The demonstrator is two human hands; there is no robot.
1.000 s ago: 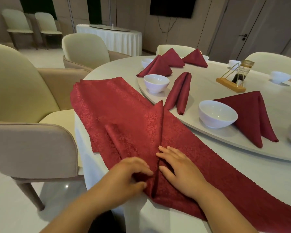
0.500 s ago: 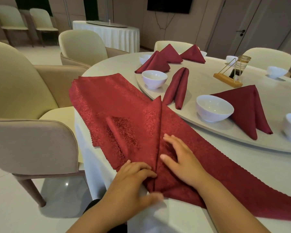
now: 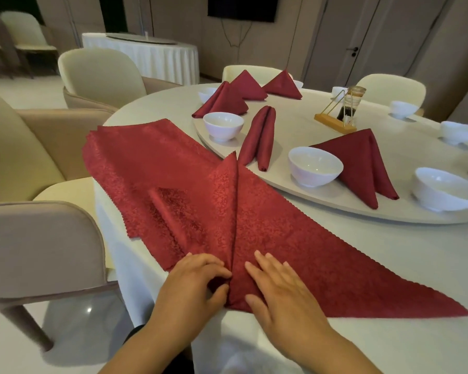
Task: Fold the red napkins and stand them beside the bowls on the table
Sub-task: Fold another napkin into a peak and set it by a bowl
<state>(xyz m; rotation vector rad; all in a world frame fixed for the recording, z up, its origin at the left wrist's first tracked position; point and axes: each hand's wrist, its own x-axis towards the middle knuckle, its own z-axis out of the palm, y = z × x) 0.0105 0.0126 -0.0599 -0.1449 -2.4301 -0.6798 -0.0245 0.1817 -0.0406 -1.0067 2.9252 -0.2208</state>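
Two hands work at the near corner of the open napkin [image 3: 308,238], which lies spread over the edge of the counter [image 3: 389,279]. The left grip [image 3: 192,282] is closed, fingers and thumb pinching the near end of a raised pleat [image 3: 234,206] in that napkin. The right grip [image 3: 281,292] is flat and open, pressing the cloth just right of the pleat. This looks like an early fold, with the napkin not yet shaped. Next, I judge, the pleat must be laid over and creased without the glossy cloth sliding. Beyond the napkin, a bowl [image 3: 315,166] has a folded napkin [image 3: 362,163] just beside it; farther off sits another bowl [image 3: 223,125].
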